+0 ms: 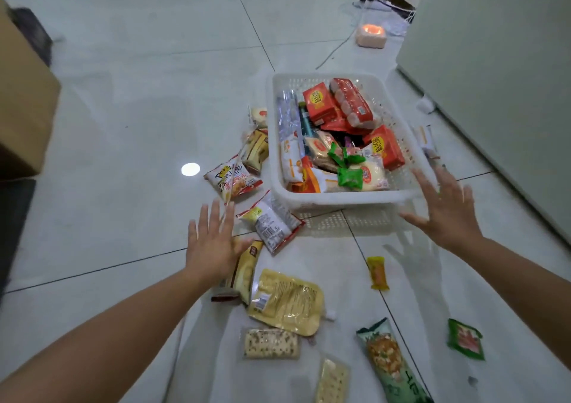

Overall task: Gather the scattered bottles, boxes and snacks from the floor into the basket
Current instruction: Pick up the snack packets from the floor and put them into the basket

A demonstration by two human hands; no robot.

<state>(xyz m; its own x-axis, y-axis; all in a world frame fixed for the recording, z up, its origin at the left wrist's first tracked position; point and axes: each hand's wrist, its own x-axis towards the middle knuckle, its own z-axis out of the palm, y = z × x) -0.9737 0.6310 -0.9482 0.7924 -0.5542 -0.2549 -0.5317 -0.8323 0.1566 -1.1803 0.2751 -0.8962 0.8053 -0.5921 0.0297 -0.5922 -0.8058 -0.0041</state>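
My left hand (213,242) and right hand (445,211) hover near the basket (340,198), fingers (213,214) spread (holding nothing), likely ready to scoop nearby packets (272,223).

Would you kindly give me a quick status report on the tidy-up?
Left hand open, empty; right hand open beside basket. Basket partly filled. Yellow pouch, cracker pack, green packet lie outside. Nothing blocking.

One wide-angle camera, worn on the person's head, is looking forward and steeply down at the tiled floor (129,118) — it is sitting near the scene, framing the white basket (340,199) just right of centre.
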